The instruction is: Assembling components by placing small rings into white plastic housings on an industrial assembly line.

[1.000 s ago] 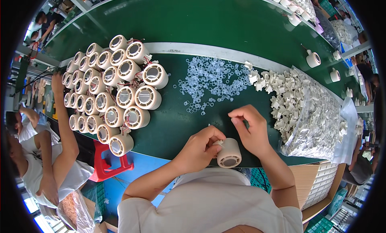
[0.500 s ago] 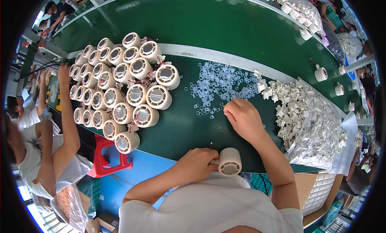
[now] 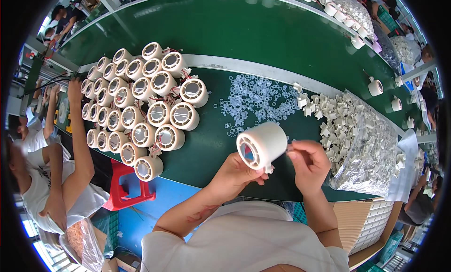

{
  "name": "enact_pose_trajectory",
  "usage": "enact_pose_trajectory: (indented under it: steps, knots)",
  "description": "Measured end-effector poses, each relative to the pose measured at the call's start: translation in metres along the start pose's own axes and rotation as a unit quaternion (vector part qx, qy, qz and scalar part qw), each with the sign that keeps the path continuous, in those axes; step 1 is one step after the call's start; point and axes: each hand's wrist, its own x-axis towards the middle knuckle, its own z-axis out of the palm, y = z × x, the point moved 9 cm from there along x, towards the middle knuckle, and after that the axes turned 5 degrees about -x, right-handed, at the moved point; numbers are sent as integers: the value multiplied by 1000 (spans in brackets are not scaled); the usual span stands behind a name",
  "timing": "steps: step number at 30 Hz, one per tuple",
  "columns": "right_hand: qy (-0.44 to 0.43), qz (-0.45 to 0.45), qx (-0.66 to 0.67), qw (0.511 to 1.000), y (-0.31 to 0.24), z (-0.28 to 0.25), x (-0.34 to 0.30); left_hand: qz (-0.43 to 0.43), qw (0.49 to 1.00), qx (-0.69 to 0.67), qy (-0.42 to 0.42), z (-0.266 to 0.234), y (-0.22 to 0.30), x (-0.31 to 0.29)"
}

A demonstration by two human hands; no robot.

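A cream-white cylindrical housing is raised above the near table edge, tilted, its slotted round end with a shiny disc facing left. My left hand is closed around its underside, where a small white tab sticks out. Beside the cylinder's right end, the thumb and fingers of my right hand are pinched together; what lies between them is too small to make out. Beyond the cylinder spreads a pile of small clear plastic rings.
Similar white cylinders with red wires stand in rows on the left. White plastic clips spill from a clear bag at right. A red stool and a co-worker are at left. A cardboard box sits below the table's right side.
My left hand has lifted and tilted the cylinder away from my body. My right hand has drawn back from the ring pile to the cylinder's right end.
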Motion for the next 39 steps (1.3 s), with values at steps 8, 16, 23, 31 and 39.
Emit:
enact_pose_trajectory:
  steps: [8,16,23,31,39]
  knots:
    - [-60,-12,74,995,-17,22,-21,116,992,-42,36,-1,10,3]
    - [-168,302,267,900,41,48,-30,153,974,168,-19,8,29,-8]
    - [-313,-207,-345,860,-66,71,-8,26,892,449,43,-9,47,-41]
    - [-14,-70,-407,910,108,-40,219,270,351,769,461,-37,135,-155]
    - [0,-152,-566,810,76,-45,177,320,419,740,419,-53,95,-170]
